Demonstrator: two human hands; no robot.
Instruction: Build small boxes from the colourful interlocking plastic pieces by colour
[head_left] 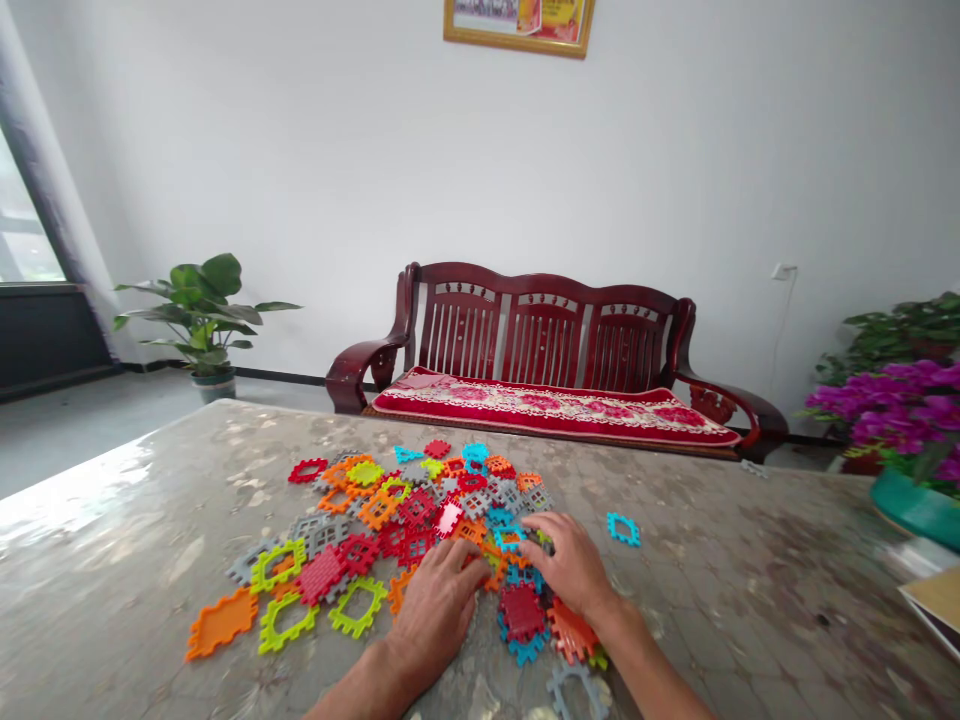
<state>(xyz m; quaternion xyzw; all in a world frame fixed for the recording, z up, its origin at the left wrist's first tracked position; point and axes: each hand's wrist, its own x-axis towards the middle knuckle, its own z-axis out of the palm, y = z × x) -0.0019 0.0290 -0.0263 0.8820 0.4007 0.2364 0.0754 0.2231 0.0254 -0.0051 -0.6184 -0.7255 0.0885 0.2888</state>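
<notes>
A loose pile of colourful plastic interlocking building tiles [379, 510] with notched edges lies on the table. My left hand [442, 595] rests palm down at the pile's near side, fingers stretched over orange and red tiles; its fingertips are partly hidden. To its right, my right hand [566, 565] reaches in with thumb and fingers apart, beside a blue frame tile [509, 538]. Something dark shows between thumb and fingers, too small to name. Just below that hand lie a dark red tile [523, 612] and an orange tile [571, 632].
The patterned table [720, 600] spreads around the pile. A single blue tile [623, 530] lies apart on the right, and a grey tile [577, 692] sits near the front. Flowers in a teal pot [915, 505] stand at the right edge. A wooden bench [547, 330] is behind.
</notes>
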